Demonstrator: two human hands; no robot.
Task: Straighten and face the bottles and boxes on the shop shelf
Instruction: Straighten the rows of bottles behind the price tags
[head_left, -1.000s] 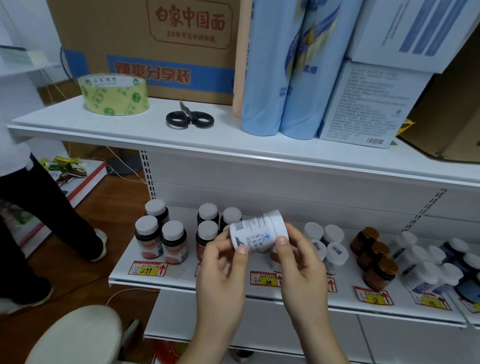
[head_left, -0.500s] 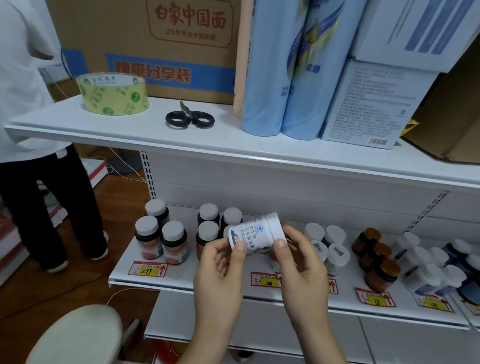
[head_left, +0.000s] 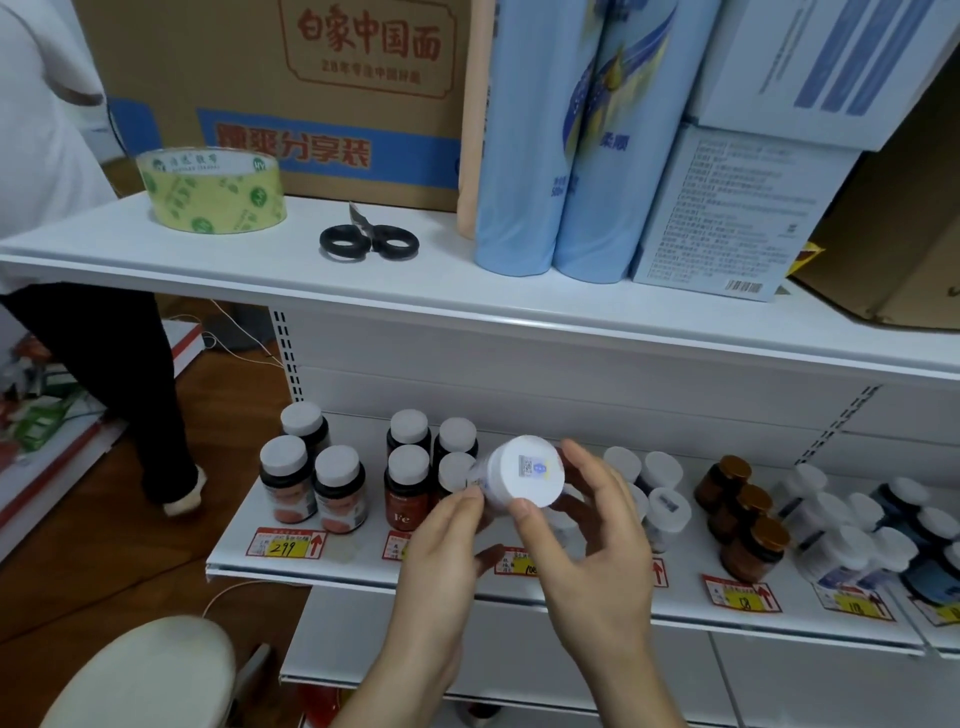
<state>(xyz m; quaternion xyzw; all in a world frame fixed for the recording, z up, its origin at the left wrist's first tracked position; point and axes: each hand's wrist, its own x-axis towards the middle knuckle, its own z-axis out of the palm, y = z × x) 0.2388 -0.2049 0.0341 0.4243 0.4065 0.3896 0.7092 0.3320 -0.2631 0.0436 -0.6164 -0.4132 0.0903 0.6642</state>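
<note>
- White bottle (head_left: 524, 475) is tipped, its long axis running toward the camera, round end facing the viewer.
- Left hand (head_left: 441, 556) pinches it at 8 o'clock; right hand (head_left: 587, 525) grips it at 4 o'clock.

- A white bottle (head_left: 522, 475) is held in both hands above the lower shelf (head_left: 363, 564), its round cap turned toward the camera.
- It is pinched by the left hand (head_left: 441, 556) and the right hand (head_left: 597, 535).
- Rows of capped bottles (head_left: 311, 480) are stood on that shelf.
- A tape roll (head_left: 212, 189) and scissors (head_left: 370, 240) are laid on the upper shelf (head_left: 415, 291).
</note>
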